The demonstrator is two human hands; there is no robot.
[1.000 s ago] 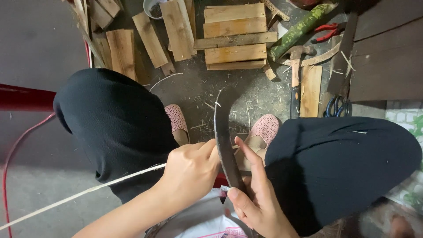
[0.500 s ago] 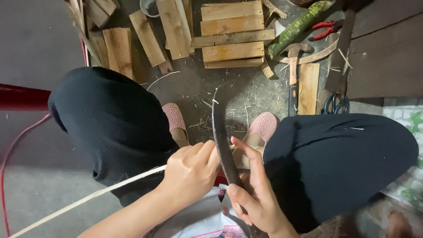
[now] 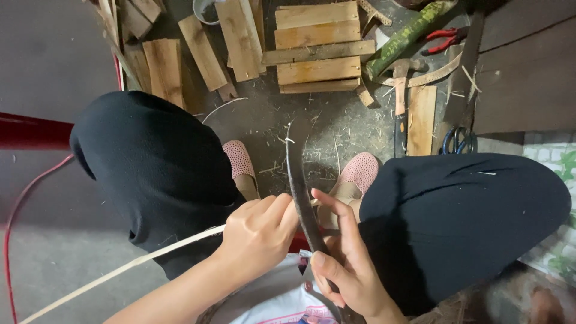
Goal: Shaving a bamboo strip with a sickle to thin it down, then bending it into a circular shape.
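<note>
I am pinching a pale bamboo strip point(image 3: 120, 273) with my left hand point(image 3: 258, 237), fingers clamped on it beside the dark curved knife point(image 3: 298, 180), which my right hand point(image 3: 345, 270) is gripping, fingers closed, between my knees above the littered floor point(image 3: 264, 120).

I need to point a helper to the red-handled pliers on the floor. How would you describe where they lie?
Start from the slatted wooden pallet on the floor ahead of the knees. Right of it lies a green bamboo piece; the pliers lie just right of that. Their red handles are the only bright colour among the brown wood scraps.
</note>
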